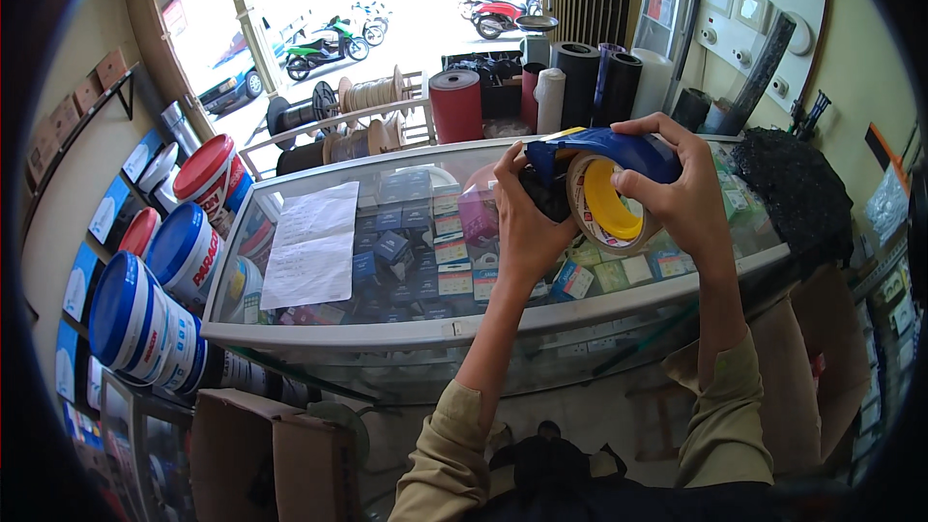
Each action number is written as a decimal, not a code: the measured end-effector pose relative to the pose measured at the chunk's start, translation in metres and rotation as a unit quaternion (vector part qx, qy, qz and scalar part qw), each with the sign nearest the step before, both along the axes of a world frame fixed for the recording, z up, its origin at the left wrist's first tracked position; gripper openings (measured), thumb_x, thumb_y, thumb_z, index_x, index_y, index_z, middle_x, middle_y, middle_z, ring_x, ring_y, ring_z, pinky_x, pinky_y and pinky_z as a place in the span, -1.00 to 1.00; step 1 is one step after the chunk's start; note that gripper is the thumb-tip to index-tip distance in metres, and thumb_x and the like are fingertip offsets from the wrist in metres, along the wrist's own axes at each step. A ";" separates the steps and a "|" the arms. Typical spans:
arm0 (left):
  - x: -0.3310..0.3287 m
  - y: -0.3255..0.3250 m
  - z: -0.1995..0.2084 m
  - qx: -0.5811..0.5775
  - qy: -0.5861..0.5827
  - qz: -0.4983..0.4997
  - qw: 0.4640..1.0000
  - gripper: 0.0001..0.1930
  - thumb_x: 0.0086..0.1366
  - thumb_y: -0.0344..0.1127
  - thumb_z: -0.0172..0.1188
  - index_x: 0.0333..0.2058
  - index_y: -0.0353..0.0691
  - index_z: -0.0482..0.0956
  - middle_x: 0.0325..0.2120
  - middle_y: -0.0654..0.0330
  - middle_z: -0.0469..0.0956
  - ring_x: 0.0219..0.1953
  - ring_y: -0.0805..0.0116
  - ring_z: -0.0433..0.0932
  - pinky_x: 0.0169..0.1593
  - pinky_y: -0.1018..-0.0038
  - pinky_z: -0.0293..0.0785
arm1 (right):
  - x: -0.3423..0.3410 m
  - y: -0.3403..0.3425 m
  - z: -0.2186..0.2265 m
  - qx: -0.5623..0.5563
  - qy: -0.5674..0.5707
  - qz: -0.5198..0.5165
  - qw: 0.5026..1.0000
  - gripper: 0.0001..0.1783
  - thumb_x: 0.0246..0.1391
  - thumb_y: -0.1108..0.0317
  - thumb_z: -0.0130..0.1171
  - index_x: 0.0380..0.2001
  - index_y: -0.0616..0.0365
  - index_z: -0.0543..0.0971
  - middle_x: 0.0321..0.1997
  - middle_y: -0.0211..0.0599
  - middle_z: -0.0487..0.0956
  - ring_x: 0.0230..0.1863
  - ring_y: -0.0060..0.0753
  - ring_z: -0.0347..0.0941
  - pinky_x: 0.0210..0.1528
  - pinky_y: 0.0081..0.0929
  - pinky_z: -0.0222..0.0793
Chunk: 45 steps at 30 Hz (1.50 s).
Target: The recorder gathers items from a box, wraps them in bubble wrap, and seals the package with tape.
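Over the glass-topped counter I hold a tape dispenser [633, 150] with a blue frame and a yellow hub. A roll of tape [580, 203] sits round the hub. My left hand [530, 232] is closed about the dark part at the dispenser's left end; some of its fingers are hidden behind. My right hand [688, 179] grips the blue frame from the right, with its thumb against the roll's side and its fingers over the top.
Beneath the glass of the counter [425, 329] lie many small boxes. A handwritten paper sheet [311, 246] rests on its left part. Paint buckets [145, 319] stack at left, cardboard boxes [319, 454] stand below, black netting [797, 193] covers the right end, and cable reels [372, 97] stand beyond.
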<state>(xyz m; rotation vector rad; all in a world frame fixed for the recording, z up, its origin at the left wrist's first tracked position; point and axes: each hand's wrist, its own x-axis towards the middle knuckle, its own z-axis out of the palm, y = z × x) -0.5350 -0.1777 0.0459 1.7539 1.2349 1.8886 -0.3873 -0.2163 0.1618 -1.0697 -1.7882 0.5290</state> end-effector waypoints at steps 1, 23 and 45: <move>0.000 0.000 0.001 0.000 0.000 -0.001 1.000 -0.03 -0.18 -0.26 0.46 0.16 -0.17 -0.01 -0.05 -0.09 0.27 0.04 -0.05 0.27 0.12 0.14 0.17 | 0.001 -0.001 -0.002 0.012 0.003 -0.001 1.000 -0.52 -0.33 0.26 0.28 -0.23 0.23 0.53 -0.31 -0.15 0.56 -0.27 -0.39 0.52 -0.14 -0.52 0.43; -0.013 0.009 0.008 -0.017 0.079 0.013 0.997 -0.53 -0.18 -0.32 0.35 -0.25 -0.37 0.47 -0.29 0.06 0.34 -0.17 0.08 0.37 -0.08 0.25 0.31 | 0.001 0.001 -0.015 0.009 -0.004 -0.003 1.000 -0.53 -0.24 0.29 0.24 -0.18 0.20 0.45 -0.27 -0.17 0.52 -0.26 -0.45 0.49 -0.12 -0.53 0.41; -0.023 0.014 0.015 0.010 0.125 0.014 0.992 -0.57 -0.15 -0.25 0.37 -0.27 -0.31 0.52 -0.32 0.09 0.42 -0.22 0.10 0.47 -0.11 0.28 0.37 | 0.001 -0.031 -0.030 0.081 -0.004 -0.019 0.996 -0.53 -0.24 0.30 0.27 -0.22 0.20 0.38 -0.42 0.00 0.55 -0.40 -0.15 0.57 -0.31 -0.37 0.48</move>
